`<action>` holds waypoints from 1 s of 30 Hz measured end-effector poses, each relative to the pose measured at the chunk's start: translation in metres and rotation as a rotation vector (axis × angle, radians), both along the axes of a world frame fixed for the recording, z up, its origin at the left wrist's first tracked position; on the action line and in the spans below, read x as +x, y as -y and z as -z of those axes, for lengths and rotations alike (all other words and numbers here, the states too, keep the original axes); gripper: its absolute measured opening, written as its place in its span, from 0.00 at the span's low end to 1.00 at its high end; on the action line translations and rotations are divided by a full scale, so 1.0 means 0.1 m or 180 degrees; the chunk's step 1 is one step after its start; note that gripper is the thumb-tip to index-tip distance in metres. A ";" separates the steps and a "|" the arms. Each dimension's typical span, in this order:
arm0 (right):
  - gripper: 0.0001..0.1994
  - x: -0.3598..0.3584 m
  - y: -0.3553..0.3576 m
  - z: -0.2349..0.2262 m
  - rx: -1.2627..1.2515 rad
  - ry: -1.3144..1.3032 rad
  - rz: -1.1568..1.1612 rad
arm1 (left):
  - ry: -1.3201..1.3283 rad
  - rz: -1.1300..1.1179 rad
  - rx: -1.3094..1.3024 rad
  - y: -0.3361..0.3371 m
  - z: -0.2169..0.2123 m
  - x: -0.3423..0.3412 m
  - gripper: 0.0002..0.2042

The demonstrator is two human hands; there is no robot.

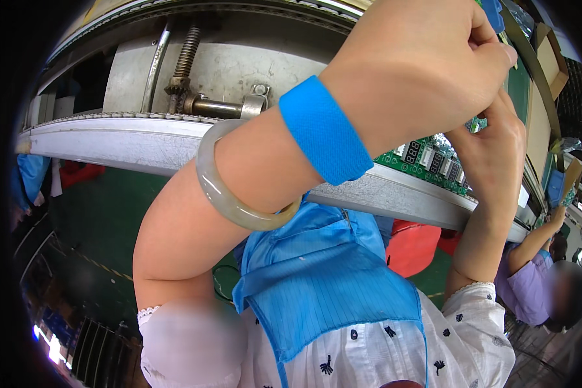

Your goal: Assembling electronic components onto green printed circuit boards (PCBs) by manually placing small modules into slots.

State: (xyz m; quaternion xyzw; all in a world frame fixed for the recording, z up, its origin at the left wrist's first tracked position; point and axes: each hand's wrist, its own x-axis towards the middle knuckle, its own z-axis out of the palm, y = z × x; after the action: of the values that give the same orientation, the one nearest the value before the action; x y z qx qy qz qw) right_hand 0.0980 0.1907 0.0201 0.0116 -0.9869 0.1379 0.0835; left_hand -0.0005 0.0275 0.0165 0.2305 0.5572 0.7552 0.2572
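Observation:
My left hand (427,64) reaches across to the upper right, above a green circuit board (436,163) with black digit displays and white connectors. Its fingers are curled in and closed, with the thumb pressed near them; what they grip is hidden. A small blue object (493,14) shows just beyond those fingers. My right hand (495,139) is bent over the board's right end, just below the left hand. Its fingers look drawn together, partly behind the left hand, and I cannot make out what is in them. A blue wristband (323,132) and a pale bangle (220,184) circle my left arm.
The board lies along a metal conveyor rail (123,142). Behind the rail are a spring-wrapped rod (187,55) and a clamp (257,97). A red stool (414,246) stands below the rail. At the far right another person in a purple top (527,291) holds a board.

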 end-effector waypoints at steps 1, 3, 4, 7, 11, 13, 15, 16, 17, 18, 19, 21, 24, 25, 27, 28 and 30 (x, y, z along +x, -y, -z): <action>0.17 0.00 -0.01 0.00 0.0026 -0.0049 -0.0041 | -0.0026 0.0002 -0.0014 0.00 0.00 -0.01 0.14; 0.17 -0.01 0.00 0.00 0.0029 -0.0033 -0.0026 | -0.0023 -0.0001 -0.0092 0.02 -0.03 -0.01 0.14; 0.17 -0.01 0.00 -0.01 0.0027 -0.0019 -0.0010 | -0.0021 -0.0004 -0.0174 0.02 -0.04 -0.01 0.14; 0.17 0.00 0.00 -0.01 0.0010 0.0007 -0.0025 | -0.0009 -0.0033 -0.0287 0.01 -0.07 -0.01 0.14; 0.16 0.00 0.04 0.03 0.0038 -0.0019 0.0014 | -0.0013 -0.0171 -0.0129 0.02 0.01 0.05 0.14; 0.16 0.00 0.02 0.02 0.0073 0.0014 0.0069 | -0.0415 -0.0308 0.0258 0.04 0.02 0.04 0.13; 0.14 0.00 -0.04 -0.01 -0.0114 0.0007 0.0057 | -0.0106 -0.0263 0.0038 0.01 -0.04 0.04 0.13; 0.13 0.00 -0.08 -0.03 -0.0303 0.0002 0.0034 | 0.0205 -0.0227 -0.0188 -0.01 -0.07 0.04 0.13; 0.13 -0.03 -0.15 -0.04 -0.0298 -0.0021 0.0067 | 0.0183 -0.0194 -0.0183 -0.03 -0.07 0.03 0.13; 0.13 -0.06 -0.25 -0.04 -0.0579 -0.0126 0.0106 | 0.0077 -0.0309 -0.0229 -0.06 -0.04 0.01 0.12; 0.12 -0.10 -0.33 -0.05 -0.0866 -0.0236 0.0137 | -0.0034 -0.0430 -0.0278 -0.06 -0.04 0.00 0.12; 0.12 -0.21 -0.50 -0.19 -0.0350 -0.0275 0.0182 | -0.0191 -0.0610 -0.0513 -0.05 -0.08 -0.04 0.12; 0.11 -0.50 -1.02 -0.23 0.0165 -0.0663 0.0010 | -0.0431 -0.0864 -0.0774 -0.17 -0.22 -0.14 0.11; 0.09 -0.64 -0.92 -0.19 0.0150 -0.0772 -0.0129 | -0.0705 -0.0987 -0.0954 -0.16 -0.22 -0.17 0.11; 0.08 -0.89 -0.74 -0.31 0.0208 -0.0922 -0.0186 | -0.1028 -0.1033 -0.1053 -0.21 -0.29 -0.26 0.11; 0.08 -0.98 -0.74 -0.35 0.0265 -0.0760 -0.0270 | -0.1575 -0.0972 -0.1395 -0.27 -0.36 -0.32 0.10; 0.08 -1.12 -0.81 -0.38 0.0349 -0.0638 -0.0267 | -0.2191 -0.0846 -0.1675 -0.45 -0.41 -0.46 0.10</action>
State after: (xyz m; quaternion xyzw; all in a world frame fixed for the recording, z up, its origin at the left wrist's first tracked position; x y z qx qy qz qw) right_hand -0.0144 0.2715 0.0586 0.0711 -0.9783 0.0852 0.1752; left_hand -0.0467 0.0728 0.0579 0.3214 0.8080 0.4937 0.0076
